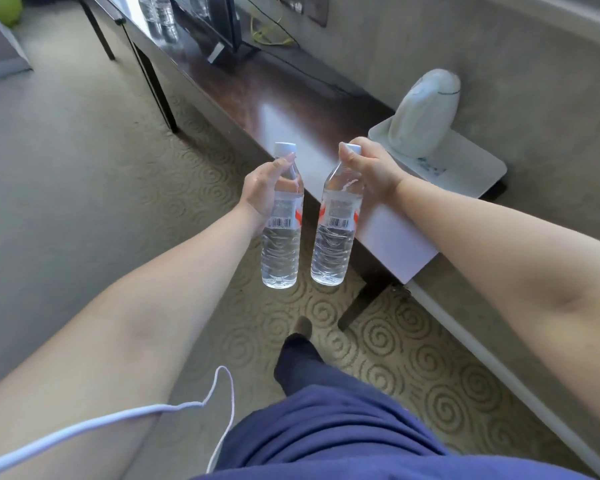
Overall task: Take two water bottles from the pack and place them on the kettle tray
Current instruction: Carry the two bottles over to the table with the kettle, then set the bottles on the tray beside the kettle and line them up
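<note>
I hold two clear water bottles with white caps and red-and-white labels upright in the air, side by side over the carpet. My left hand (pixel 262 192) grips the left bottle (pixel 281 251) around its neck and shoulder. My right hand (pixel 371 171) grips the right bottle (pixel 333 251) at its cap and neck. Both bottles hang just in front of the dark wooden desk (pixel 274 98). The white kettle tray (pixel 471 168) lies on the desk to the right of my right hand, with a white kettle (pixel 423 112) standing on its far part.
A television's base (pixel 229 36) and cables sit farther along the desk, and more water bottles (pixel 160 12) stand at its far end. A white sheet (pixel 395 237) lies on the desk's near corner. Patterned carpet lies below; my leg is at the bottom.
</note>
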`<state>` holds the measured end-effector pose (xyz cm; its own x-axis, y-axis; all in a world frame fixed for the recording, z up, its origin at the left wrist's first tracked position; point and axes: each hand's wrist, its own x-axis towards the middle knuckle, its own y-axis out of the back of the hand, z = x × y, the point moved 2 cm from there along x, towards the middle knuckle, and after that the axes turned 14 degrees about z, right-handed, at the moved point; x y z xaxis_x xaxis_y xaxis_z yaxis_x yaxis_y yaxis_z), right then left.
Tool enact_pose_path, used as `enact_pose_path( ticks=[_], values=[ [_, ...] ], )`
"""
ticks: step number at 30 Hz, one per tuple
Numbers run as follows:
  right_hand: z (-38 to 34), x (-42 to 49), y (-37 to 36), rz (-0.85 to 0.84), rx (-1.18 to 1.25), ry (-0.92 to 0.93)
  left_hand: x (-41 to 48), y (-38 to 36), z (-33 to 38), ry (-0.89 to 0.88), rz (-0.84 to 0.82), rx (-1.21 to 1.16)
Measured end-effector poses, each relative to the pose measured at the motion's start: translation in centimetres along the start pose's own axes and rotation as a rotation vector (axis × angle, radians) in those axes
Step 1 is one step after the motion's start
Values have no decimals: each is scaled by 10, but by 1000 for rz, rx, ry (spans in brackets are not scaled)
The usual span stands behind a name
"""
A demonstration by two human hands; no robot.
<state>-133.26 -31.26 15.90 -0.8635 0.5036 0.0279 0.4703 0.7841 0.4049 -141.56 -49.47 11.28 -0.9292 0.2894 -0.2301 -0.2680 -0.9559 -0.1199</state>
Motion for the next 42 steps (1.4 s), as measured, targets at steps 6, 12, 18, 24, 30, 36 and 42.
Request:
enact_pose_path(
  ticks=[6, 12, 18, 24, 30, 36, 42],
  values=[
    [21, 66, 1, 41, 27, 2, 73, -34, 7, 17, -46, 59],
    [40, 125, 25, 109, 67, -35, 144, -90, 30, 20, -144, 149],
    [56, 160, 73, 209, 51, -93, 187, -162, 39, 51, -280, 206],
    [68, 174, 122, 328, 6, -111, 209, -225, 29, 94, -428, 149],
    [79, 162, 157, 511, -39, -168, 213, -266, 24, 90, -548, 156],
    [90, 153, 166, 601, -63, -242, 224, -288, 17, 36, -693, 172],
    [91, 156, 152, 683, -173, -269, 237, -298, 7, -112, -859, 228]
  ],
)
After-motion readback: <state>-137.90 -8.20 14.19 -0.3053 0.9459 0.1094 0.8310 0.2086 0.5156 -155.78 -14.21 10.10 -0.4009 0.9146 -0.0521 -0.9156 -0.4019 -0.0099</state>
